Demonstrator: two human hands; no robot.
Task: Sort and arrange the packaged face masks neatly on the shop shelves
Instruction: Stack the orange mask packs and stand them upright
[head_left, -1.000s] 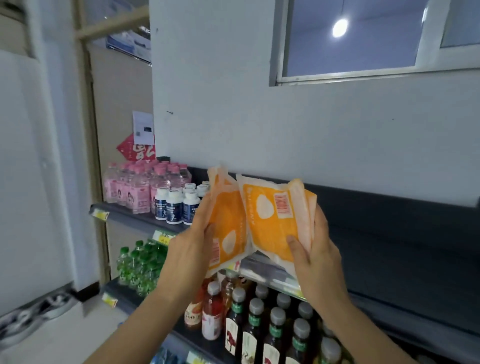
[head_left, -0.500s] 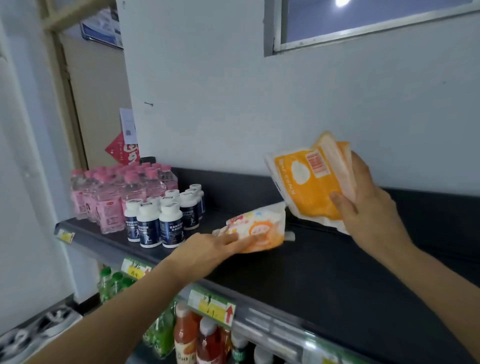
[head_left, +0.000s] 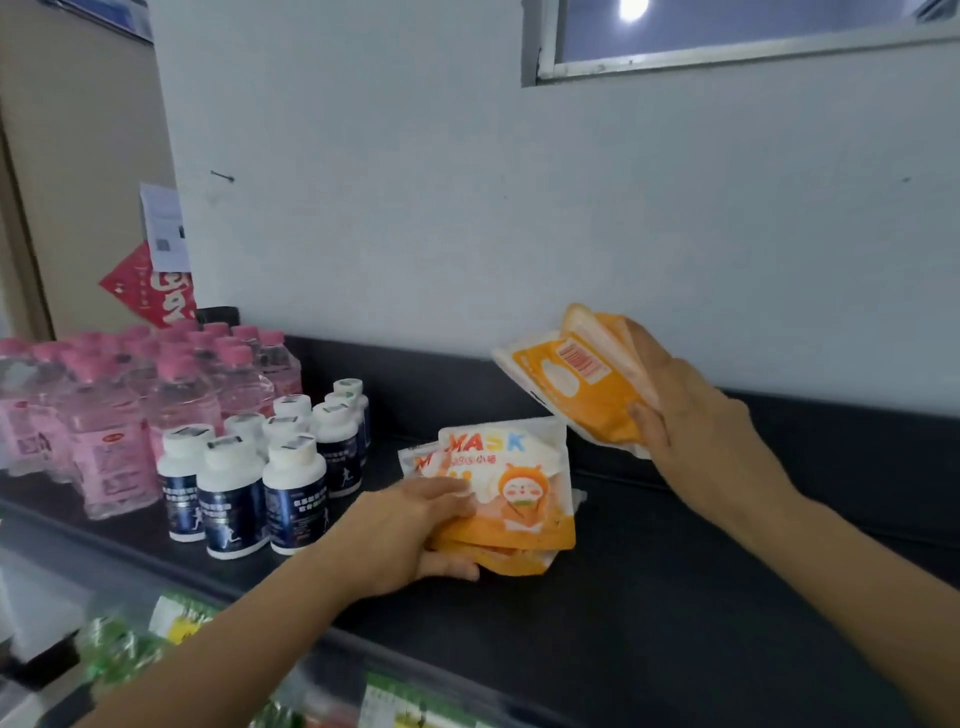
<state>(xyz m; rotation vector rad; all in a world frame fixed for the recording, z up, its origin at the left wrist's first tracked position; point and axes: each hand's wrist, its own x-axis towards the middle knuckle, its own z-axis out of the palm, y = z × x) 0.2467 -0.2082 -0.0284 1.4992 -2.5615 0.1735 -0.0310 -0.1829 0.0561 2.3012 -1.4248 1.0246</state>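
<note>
- Your left fingers (head_left: 441, 491) curl over the front of the mask stack (head_left: 519, 483), thumb under its near edge, so your left hand (head_left: 410, 535) grips it where it rests on the dark shelf (head_left: 675, 597).
- The mask stack sits mid-shelf, printed face towards you, just right of the white-capped bottles (head_left: 260, 478).
- Your right hand (head_left: 696, 415) grips the raised packs (head_left: 576, 384), thumb on the near face and fingers behind, tilted above the shelf, farther back and to the right, close to the wall (head_left: 467, 208).
- Their lower corner comes just beside the stack's far right corner; you cannot tell whether they touch.
- Pink bottles (head_left: 114, 415) stand at the far left.
</note>
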